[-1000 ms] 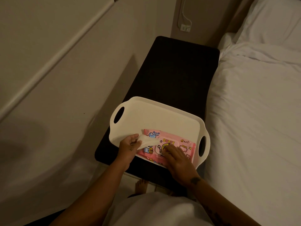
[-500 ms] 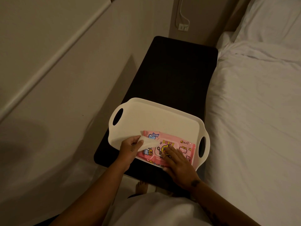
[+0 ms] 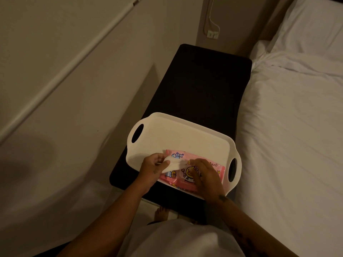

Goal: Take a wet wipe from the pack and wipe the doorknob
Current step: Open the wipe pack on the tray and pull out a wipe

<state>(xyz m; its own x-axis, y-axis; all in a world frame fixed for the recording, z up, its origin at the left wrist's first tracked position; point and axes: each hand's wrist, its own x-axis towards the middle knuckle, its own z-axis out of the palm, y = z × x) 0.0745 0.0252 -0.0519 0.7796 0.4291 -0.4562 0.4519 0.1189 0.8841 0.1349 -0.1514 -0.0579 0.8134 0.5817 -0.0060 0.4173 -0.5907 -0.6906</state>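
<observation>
A pink wet wipe pack with cartoon prints lies in the near part of a white two-handled tray. My left hand pinches a white wet wipe that stretches across the pack's top towards its opening. My right hand lies flat on the right half of the pack, fingers spread and pressing it down. The pack's lid area is partly hidden under my hands. No doorknob is in view.
The tray sits on the near end of a dark narrow table. A bed with white sheets runs along the right. A pale wall borders the left, with a socket and cable at the back. A bare foot shows below.
My left hand has kept its pinch on the wipe and drawn closer to my right hand. My right hand has shifted slightly on the pack, still pressing it.
</observation>
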